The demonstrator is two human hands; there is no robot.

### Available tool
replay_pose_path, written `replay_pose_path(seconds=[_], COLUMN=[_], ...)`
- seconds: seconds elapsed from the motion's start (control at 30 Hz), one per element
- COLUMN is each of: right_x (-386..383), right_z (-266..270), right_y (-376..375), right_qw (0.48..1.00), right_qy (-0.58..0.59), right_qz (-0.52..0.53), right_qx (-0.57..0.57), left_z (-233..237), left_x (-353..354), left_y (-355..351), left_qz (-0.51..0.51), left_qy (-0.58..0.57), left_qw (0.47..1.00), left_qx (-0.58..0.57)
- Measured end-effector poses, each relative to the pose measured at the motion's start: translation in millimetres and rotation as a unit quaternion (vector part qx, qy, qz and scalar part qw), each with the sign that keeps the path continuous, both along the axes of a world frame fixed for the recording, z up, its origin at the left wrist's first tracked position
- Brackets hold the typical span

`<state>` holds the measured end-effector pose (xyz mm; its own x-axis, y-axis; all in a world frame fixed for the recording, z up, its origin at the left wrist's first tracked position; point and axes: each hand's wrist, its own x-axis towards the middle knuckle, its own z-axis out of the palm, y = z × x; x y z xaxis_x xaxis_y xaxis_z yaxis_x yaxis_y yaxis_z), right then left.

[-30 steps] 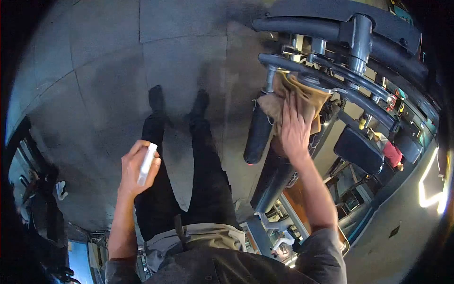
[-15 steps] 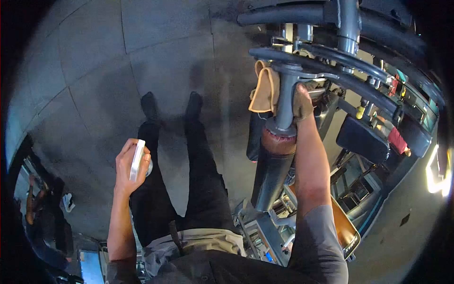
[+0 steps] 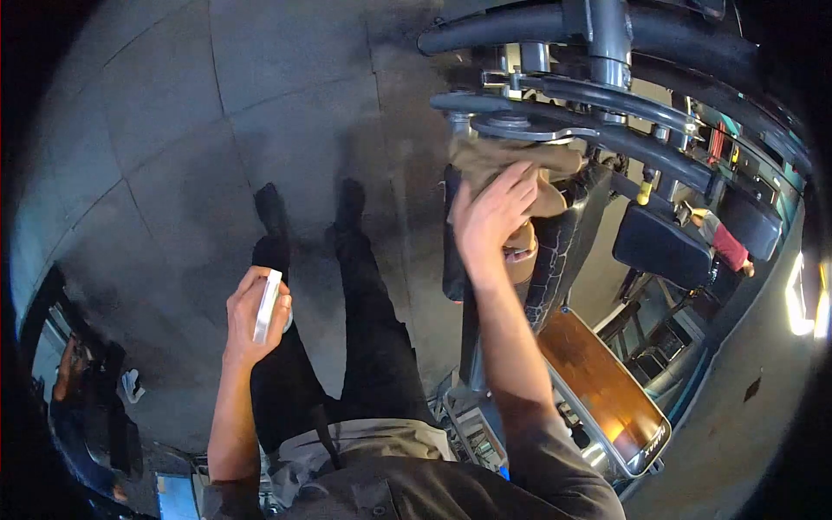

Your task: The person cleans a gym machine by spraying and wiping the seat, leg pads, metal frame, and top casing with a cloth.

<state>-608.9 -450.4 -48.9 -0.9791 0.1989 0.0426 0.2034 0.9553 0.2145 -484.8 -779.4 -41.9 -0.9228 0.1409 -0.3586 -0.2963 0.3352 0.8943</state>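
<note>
My right hand presses a tan cloth against the dark metal frame of a gym machine, just under its curved bars. The cloth bunches under my fingers and hangs a little past them. My left hand is held out over my left leg and grips a small white spray bottle, upright, away from the machine.
Black padded rollers and a cracked dark pad sit on the machine at right. A brown shiny plate lies below my right arm. Grey rubber floor tiles spread to the left. Another person in red is far right.
My right hand moved with the cloth from behind the vertical post to the left, onto the part under the curved bars. The left hand with the bottle stayed nearly still.
</note>
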Motion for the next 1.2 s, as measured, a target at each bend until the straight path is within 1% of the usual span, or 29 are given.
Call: replay_pose_path(seconds=[0.03,0.07,0.13,0.23,0.27,0.33,0.37,0.4,0.47,0.5,0.53,0.6,0.63,0.67,0.7,0.73,0.77,0.8,0.83,0.87,0.9,0.93,1.0,1.03,1.1,1.13,1.17,1.2], right_x=[-8,-36,-69,-48,-42,-33,-23,-8,29,43,53,61,53,45,40,36,31,23,13,2,-9,-23,-52,-73,-115,-132,-134,-134], right_z=[-9,6,17,-17,-17,-3,1,1,1,6,11,28,39,55,67,74,78,82,129,180,181,190,250,255,250,260,263,258], right_y=[8,12,39,70,69,46,42,42,53,57,65,82,85,83,85,93,101,106,102,102,132,157,186,208,241,242,240,245], right_qw=[0.999,0.972,0.906,0.910,0.924,0.937,0.968,0.987,0.994,0.991,0.987,0.974,0.960,0.932,0.889,0.789,0.649,0.477,0.476,0.473,0.482,0.488,0.526,0.546,0.549,0.535,0.467,0.400], right_qy=[0.024,0.023,-0.031,0.073,0.079,-0.001,-0.020,-0.036,-0.038,-0.030,-0.020,-0.062,-0.061,-0.062,-0.065,0.055,0.169,0.272,0.341,0.406,0.468,0.524,0.497,0.467,0.464,0.489,0.546,0.541], right_qz=[-0.008,-0.114,-0.184,-0.107,-0.077,-0.159,-0.085,-0.013,0.027,0.045,0.065,0.059,-0.039,-0.136,-0.229,-0.299,-0.350,-0.379,-0.369,-0.361,-0.306,-0.256,-0.247,-0.267,-0.273,-0.262,-0.140,-0.137], right_qx=[-0.019,-0.204,-0.381,-0.394,-0.367,-0.312,-0.235,-0.154,-0.104,-0.123,-0.142,-0.211,-0.269,-0.330,-0.391,-0.534,-0.654,-0.745,-0.722,-0.693,-0.675,-0.650,-0.645,-0.643,-0.639,-0.638,-0.682,-0.727], left_z=[1,2,-1,-9,-8,0,9,20,46,60,72,103,116,142,160,173,187,201,217,222,229,247,266,278,293,297,300,307], left_x=[-1,0,3,8,9,6,3,0,1,2,1,-3,-4,-12,-16,-19,-24,-31,-39,-45,-54,-65,-88,-101,-132,-147,-162,-176], left_y=[-1,-2,-4,-10,-11,-16,-20,-25,-26,-27,-27,-29,-29,-31,-31,-30,-31,-29,-22,-18,4,18,56,78,131,158,186,212], left_qz=[-0.004,-0.008,-0.016,-0.019,-0.018,-0.024,-0.026,-0.029,-0.021,-0.027,-0.040,-0.072,-0.071,-0.077,-0.084,-0.092,-0.113,-0.133,-0.154,-0.162,-0.176,-0.192,-0.227,-0.260,-0.317,-0.347,-0.368,-0.386], left_qy=[0.002,0.002,-0.009,-0.012,-0.006,0.007,0.016,0.028,0.047,0.063,0.075,0.112,0.119,0.143,0.145,0.146,0.144,0.141,0.170,0.186,0.214,0.235,0.224,0.219,0.230,0.244,0.246,0.244], left_qw=[1.000,1.000,1.000,1.000,1.000,1.000,0.999,0.999,0.998,0.997,0.996,0.990,0.990,0.986,0.985,0.984,0.981,0.978,0.969,0.966,0.958,0.950,0.947,0.940,0.920,0.905,0.897,0.890], left_qx=[0.001,0.004,-0.003,-0.006,-0.010,-0.013,-0.015,-0.019,-0.023,-0.034,-0.021,-0.037,-0.028,-0.035,-0.042,-0.049,-0.059,-0.072,-0.093,-0.083,-0.075,-0.069,-0.032,-0.030,-0.021,-0.014,-0.014,-0.016])
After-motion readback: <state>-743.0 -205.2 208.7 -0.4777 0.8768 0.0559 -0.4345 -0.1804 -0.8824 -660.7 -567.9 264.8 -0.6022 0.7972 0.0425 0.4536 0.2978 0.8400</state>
